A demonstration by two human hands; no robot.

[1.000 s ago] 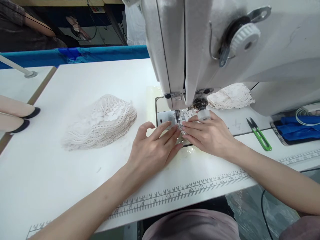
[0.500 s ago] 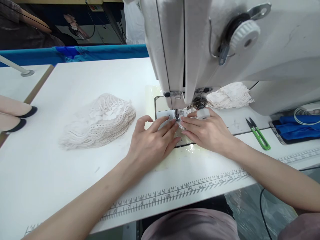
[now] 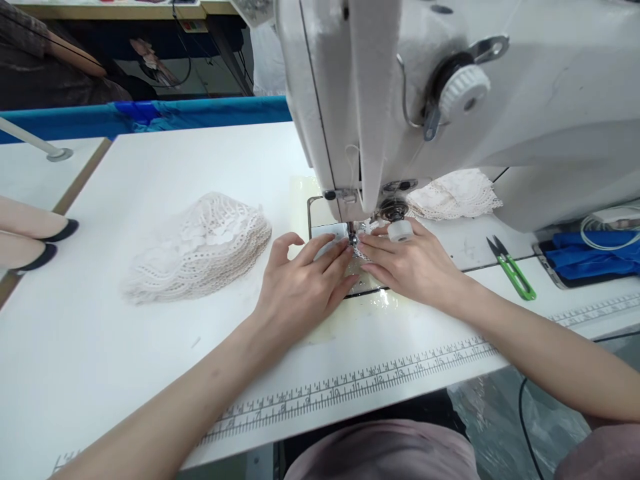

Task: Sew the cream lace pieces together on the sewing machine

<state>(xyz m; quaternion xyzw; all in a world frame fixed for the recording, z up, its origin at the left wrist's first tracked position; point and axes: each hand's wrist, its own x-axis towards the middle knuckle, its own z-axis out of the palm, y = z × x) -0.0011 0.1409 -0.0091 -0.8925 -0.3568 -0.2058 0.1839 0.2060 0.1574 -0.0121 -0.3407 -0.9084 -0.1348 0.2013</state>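
Note:
My left hand (image 3: 305, 277) lies palm down left of the presser foot (image 3: 352, 233), its fingers stretched towards the foot and its fingertips at the edge of a small lace piece (image 3: 361, 252). Opposite it, my right hand (image 3: 413, 257) rests with outstretched fingers on the lace, just right of the foot. Most of that piece is hidden under the fingers and the machine. Above both hands is the head of a white sewing machine (image 3: 330, 100). A loose loop of thread hangs at its front.
A stack of white lace pieces (image 3: 200, 250) lies on the left of the table. More lace (image 3: 455, 193) sits behind the right hand. Green thread snips (image 3: 517, 273) and a phone with blue cloth (image 3: 595, 257) lie right. A ruler strip (image 3: 345, 390) runs along the front edge.
The view has shifted slightly, so the machine head appears further left. A thread loop now shows at the machine's front. Both hands stay in nearly the same place by the presser foot.

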